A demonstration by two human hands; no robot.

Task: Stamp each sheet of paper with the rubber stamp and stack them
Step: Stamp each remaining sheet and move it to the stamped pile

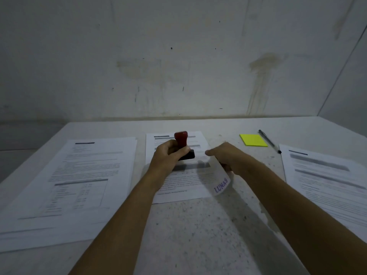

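- A person sits at a pale speckled table against a stained wall, both bare forearms reaching forward over the middle sheet of printed paper.
- The left hand is curled round the red handle of the rubber stamp, holding it just above the upper half of that sheet; the black base looks slightly tilted and not quite down on the paper.
- The right hand has lifted the sheet's right edge, which curls up under its fingers and shows a purple "LUNAS" mark (so this sheet appears to be stamped already).
- A thick pile of papers lies to the left, and another pile lies to the right, each well apart from the middle sheet. I cannot tell which one is the finished stack.
- Beyond the right hand are a yellow sticky-note pad and a black pen just beside it.
- The step in hand seems to be clearing the stamped sheet. To do it well, I would keep the stamp raised and clear so it does not smear, slide the sheet off by its edge without touching the fresh ink, and square it onto the pile.
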